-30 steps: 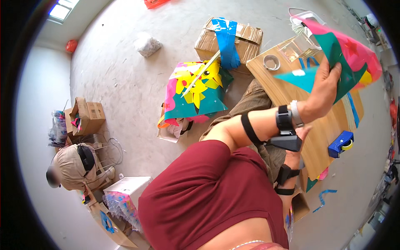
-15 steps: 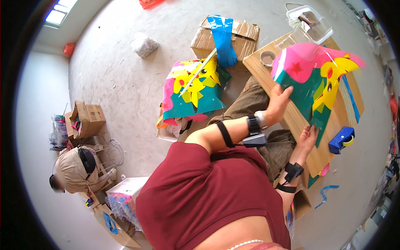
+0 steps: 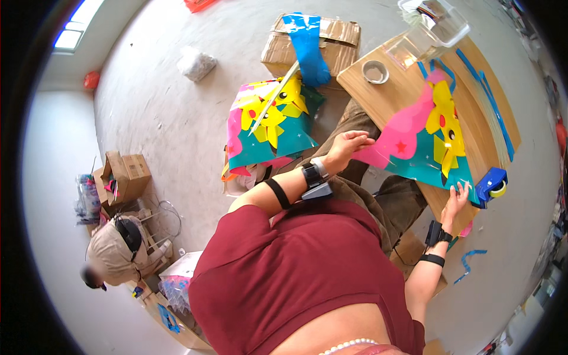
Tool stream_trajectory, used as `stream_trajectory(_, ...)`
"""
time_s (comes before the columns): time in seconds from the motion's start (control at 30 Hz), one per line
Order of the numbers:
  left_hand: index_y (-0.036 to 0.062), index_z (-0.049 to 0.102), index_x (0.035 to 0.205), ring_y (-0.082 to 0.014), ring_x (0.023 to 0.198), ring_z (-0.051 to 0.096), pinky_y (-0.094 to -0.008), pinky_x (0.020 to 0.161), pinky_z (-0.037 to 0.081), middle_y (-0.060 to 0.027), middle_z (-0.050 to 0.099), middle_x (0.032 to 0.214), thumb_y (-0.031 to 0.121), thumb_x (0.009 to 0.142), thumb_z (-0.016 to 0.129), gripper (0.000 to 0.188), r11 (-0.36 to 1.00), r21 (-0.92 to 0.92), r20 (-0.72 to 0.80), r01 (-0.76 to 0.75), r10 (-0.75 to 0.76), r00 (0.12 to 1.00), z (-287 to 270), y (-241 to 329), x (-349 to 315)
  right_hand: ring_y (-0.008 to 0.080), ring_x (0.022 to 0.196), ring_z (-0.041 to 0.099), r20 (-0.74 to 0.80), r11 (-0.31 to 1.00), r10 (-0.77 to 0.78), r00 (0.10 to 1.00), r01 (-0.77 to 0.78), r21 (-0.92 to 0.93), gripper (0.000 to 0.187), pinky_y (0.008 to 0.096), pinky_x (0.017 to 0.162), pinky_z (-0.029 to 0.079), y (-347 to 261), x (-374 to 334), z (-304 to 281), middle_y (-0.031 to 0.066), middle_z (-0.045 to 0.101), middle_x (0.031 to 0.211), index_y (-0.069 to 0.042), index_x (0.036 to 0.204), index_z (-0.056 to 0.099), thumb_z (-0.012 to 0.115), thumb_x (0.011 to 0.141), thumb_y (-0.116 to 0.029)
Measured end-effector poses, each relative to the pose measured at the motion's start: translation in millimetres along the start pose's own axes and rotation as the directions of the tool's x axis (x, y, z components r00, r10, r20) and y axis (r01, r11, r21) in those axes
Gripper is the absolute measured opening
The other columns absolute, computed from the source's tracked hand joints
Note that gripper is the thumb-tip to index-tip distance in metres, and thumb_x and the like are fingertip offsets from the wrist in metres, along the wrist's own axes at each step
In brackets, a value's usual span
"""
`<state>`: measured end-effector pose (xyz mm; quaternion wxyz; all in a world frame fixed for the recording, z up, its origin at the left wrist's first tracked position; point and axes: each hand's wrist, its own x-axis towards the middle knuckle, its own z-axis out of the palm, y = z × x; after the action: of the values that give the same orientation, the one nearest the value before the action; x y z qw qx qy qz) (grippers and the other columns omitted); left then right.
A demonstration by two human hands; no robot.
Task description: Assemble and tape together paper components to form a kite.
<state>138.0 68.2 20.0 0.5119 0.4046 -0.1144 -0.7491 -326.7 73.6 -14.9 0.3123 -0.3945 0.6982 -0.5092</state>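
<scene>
A glossy plastic sheet (image 3: 414,155), pink and teal with a yellow cartoon figure, lies partly on the wooden table (image 3: 393,97). Its left part juts past the table edge toward me. My left hand (image 3: 348,149) is at that left corner, fingers pressed together and the thumb mostly hidden. At the sheet's near right corner my right hand (image 3: 454,200) pinches the edge, close beside a blue tape dispenser (image 3: 491,184) with a yellowish roll.
A tape roll (image 3: 375,72) and a clear plastic bin (image 3: 449,26) stand on the table's far part, with blue strips (image 3: 488,100) along its right. Left of the table are a cardboard box (image 3: 278,50) and more printed sheets (image 3: 266,127). Another person (image 3: 112,248) sits far left.
The sheet has come down from a raised, curled position to lie flatter across the table. My left hand moved left and nearer; my right hand moved right, toward the tape dispenser.
</scene>
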Motion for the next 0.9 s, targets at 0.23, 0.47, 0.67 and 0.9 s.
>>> stream_trajectory(0.23, -0.003, 0.061, 0.132, -0.0128, 0.095, 0.069, -0.0254, 0.078, 0.057, -0.0085, 0.072, 0.113, 0.016, 0.099, 0.069, 0.039, 0.842, 0.489, 0.013, 0.228, -0.268, 0.963, 0.5, -4.3, -9.2, 0.0157, 0.107, 0.058, 0.018, 1.0, 0.022, 1.0, -0.022, -0.002, 0.068, 0.029, 0.092, 0.05, 11.8, 11.4, 4.2, 0.0119, 0.057, 0.136, -0.003, 0.153, 0.039, 0.066, 0.091, 0.008)
stream_trajectory(0.47, -0.0003, 0.07, 0.12, -0.0127, 0.088, 0.071, -0.0256, 0.078, 0.057, -0.0064, 0.075, 0.102, 0.008, 0.096, 0.071, 0.025, 0.784, 0.581, 0.175, 0.22, -0.383, 0.907, 12.4, -29.5, 7.8, 0.032, 0.128, 0.055, -0.079, 0.644, -0.391, 0.917, 0.211, -0.736, 0.065, 0.0443, 0.106, 0.045, 14.6, 7.5, -22.0, 0.0163, 0.055, 0.144, -0.004, 0.146, 0.048, 0.076, 0.087, -0.006)
stream_trajectory(0.67, 0.0022, 0.07, 0.108, -0.0125, 0.08, 0.069, -0.0261, 0.069, 0.055, -0.0048, 0.073, 0.095, 0.008, 0.093, 0.074, 0.017, 0.852, 0.438, 0.106, 0.288, -0.367, 0.924, 17.8, -22.4, 0.3, 0.0342, 0.123, 0.06, 0.103, 0.898, -0.251, 0.962, 0.271, -0.347, 0.047, 0.0426, 0.103, 0.047, -77.1, -94.0, 68.1, 0.0158, 0.063, 0.134, -0.007, 0.137, 0.056, 0.068, 0.092, -0.006)
stream_trajectory(0.9, 0.0012, 0.069, 0.11, -0.0135, 0.076, 0.068, -0.0247, 0.06, 0.051, -0.0066, 0.073, 0.093, 0.011, 0.093, 0.074, 0.02, 0.83, 0.52, 0.209, 0.201, -0.352, 0.912, 42.6, -38.2, 22.1, 0.0337, 0.11, 0.065, 0.377, 0.874, -0.345, 0.86, 0.441, -0.206, 0.045, 0.0426, 0.095, 0.052, -118.2, -169.4, 109.2, 0.0139, 0.07, 0.118, -0.009, 0.128, 0.066, 0.079, 0.087, -0.021)
